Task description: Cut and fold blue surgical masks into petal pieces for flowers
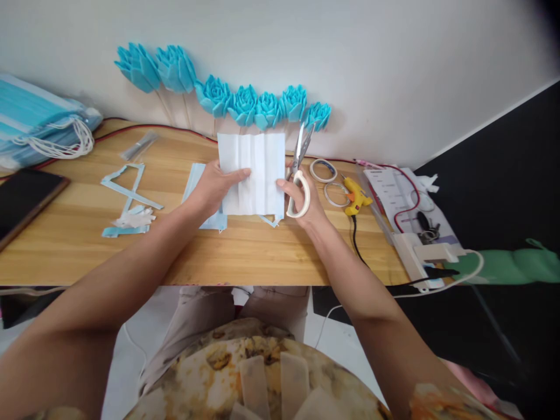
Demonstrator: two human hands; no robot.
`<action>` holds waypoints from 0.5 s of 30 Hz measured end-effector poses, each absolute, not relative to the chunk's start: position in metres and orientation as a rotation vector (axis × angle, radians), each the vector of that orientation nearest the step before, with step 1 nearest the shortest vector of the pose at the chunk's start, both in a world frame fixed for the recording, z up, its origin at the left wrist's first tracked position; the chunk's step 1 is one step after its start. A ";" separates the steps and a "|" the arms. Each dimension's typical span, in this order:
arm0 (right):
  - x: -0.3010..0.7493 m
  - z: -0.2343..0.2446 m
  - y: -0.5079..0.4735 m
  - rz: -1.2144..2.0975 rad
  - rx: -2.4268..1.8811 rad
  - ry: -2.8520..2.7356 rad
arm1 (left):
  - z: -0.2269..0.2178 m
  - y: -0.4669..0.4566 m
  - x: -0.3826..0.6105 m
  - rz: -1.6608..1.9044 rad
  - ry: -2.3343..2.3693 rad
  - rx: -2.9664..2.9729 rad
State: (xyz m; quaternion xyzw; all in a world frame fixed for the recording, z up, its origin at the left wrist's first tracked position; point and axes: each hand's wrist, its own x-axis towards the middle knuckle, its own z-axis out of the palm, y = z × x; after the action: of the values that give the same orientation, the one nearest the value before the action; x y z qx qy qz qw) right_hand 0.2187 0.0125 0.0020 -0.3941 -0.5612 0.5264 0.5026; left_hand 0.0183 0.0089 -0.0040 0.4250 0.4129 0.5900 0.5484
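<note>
Sheet (265, 166) between left fingers (237, 177) and right fingers (287, 187), pinched at both sides.
It looks light, soft, easy to crease: hold its edges. The right fingers also hold scissors (298, 160).

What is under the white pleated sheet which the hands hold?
Under the white pleated sheet, a light-blue piece sticks out at left and a thin blue strip at the bottom. Whatever else lies there is covered.
</note>
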 end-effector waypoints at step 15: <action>0.223 -0.004 0.020 1.283 -0.929 -1.291 | -0.002 0.002 0.018 1.347 1.034 1.174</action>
State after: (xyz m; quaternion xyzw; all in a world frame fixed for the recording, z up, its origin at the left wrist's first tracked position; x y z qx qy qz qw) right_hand 0.2231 0.0200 -0.0037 -0.3877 -0.5389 0.5354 0.5221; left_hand 0.0180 0.0018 -0.0023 0.4881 0.4299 0.5603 0.5129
